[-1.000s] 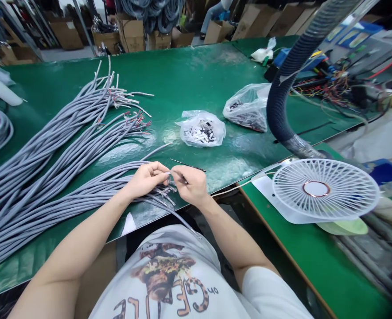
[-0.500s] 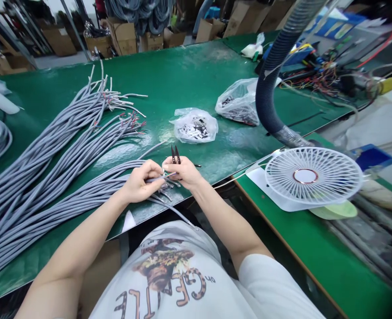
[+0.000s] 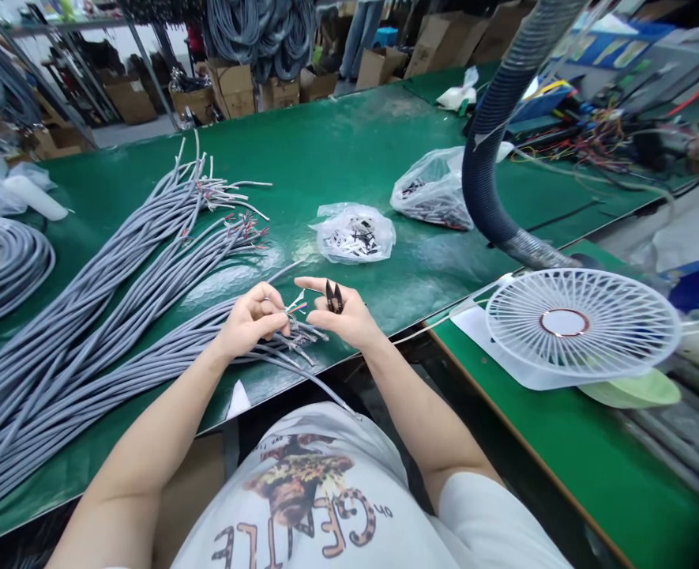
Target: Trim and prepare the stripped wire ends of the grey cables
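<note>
White printed T-shirt (image 3: 302,490) at the bottom of the frame as a worker leans over a green tabletop (image 3: 349,142). Left hand (image 3: 251,322) closes around a gray cable (image 3: 275,318), thin colored wires (image 3: 295,304) fanning from its stripped end. Just beside it, right hand (image 3: 340,310), nearly flat with the index finger stretched out, carries small black thread snips (image 3: 334,298), blades up and slightly parted. More stripped cable ends (image 3: 295,336) lie under the left hand, running back into long gray cable bundles (image 3: 148,261) spread across the tabletop to the left. To the right, on a lower green bench (image 3: 562,450), sits a white spoked plastic disc (image 3: 615,332) with a copper coil at its center. Beyond, two clear plastic bags of small parts (image 3: 355,235), (image 3: 432,197) lie near a ribbed dark hose (image 3: 485,158); cardboard boxes (image 3: 231,91) stand in the distance.
</note>
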A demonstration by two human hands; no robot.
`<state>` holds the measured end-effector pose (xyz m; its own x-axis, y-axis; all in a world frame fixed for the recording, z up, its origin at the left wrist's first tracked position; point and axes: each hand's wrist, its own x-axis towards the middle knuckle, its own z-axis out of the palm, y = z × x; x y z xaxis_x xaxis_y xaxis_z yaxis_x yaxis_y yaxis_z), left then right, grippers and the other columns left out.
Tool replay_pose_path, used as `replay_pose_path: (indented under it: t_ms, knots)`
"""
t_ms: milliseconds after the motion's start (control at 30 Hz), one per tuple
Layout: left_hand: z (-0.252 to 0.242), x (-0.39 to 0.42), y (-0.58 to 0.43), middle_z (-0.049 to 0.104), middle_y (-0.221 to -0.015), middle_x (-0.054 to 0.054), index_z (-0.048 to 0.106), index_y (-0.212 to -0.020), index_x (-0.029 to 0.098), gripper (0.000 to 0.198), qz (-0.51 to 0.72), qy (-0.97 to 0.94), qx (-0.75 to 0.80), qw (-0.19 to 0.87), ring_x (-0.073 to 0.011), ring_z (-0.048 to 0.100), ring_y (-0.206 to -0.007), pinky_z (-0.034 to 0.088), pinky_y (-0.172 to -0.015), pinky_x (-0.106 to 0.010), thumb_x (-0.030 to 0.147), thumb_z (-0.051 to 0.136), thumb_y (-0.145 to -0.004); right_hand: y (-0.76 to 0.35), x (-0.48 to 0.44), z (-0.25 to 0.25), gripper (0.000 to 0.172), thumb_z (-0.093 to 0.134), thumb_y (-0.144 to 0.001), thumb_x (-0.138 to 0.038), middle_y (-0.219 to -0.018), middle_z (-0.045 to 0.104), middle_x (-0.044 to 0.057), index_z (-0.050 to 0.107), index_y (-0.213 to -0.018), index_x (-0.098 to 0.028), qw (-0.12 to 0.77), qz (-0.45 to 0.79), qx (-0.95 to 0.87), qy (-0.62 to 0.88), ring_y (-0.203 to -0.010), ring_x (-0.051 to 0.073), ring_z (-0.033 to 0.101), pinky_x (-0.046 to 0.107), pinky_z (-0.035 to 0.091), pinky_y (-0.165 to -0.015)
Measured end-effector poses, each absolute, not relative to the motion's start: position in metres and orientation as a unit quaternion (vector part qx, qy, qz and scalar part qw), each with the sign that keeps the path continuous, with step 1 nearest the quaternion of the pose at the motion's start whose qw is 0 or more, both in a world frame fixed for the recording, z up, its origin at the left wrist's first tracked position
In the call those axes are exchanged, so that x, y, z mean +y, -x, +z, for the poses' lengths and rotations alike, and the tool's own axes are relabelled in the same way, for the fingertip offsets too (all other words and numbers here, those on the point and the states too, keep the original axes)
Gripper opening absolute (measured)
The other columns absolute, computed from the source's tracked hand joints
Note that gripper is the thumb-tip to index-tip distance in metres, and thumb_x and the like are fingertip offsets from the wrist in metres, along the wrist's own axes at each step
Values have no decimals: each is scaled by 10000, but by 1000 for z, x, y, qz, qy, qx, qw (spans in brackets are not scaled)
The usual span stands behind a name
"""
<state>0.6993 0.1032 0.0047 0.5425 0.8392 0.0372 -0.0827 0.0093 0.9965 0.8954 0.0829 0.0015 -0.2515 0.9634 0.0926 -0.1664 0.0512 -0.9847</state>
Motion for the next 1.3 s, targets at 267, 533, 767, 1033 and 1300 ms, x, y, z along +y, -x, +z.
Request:
replay_pose_path:
  t_ms: [267,533,767,1033,1300]
  knots:
    - [13,92,-696,666,-630,-32,502,-785,156,257,333,-672,295,591,-91,557,-489,389,-471,-191,366,650,-793,-900,85,-3,444,676,-731,-488,-395,259,-127,677,-932,-92,440,698,-506,253,-351,33,214,205,211,-387]
    - [30,75,-691,646,-702,-37,588,-797,147,192,290,-792,316,436,-118,584,-608,449,-596,-225,337,607,-822,-900,81,14,343,697,-724,-435,-555,534,-17,626,-701,-100,335,630,-637,293,-486,66,418,201,304,-455]
    - [51,79,-688,666,-678,-54,631,-727,140,429,60,-804,262,530,-100,546,-545,432,-561,-197,418,379,-935,-907,62,37,219,494,-869,-256,-599,524,-20,571,-703,-136,319,423,-799,285,-544,71,402,193,330,-539]
    - [27,65,-697,618,-599,-53,704,-808,172,230,196,-890,276,305,-139,519,-564,390,-595,-261,335,551,-861,-910,62,11,282,566,-832,-340,-555,449,-43,529,-632,-145,341,504,-721,331,-522,68,364,204,297,-514]
    - [10,52,-711,672,-791,-60,663,-882,167,203,314,-751,399,422,-143,582,-688,464,-665,-263,352,646,-800,-912,66,0,363,697,-710,-446,-480,399,-68,541,-598,-138,353,647,-583,342,-457,51,311,209,244,-456]
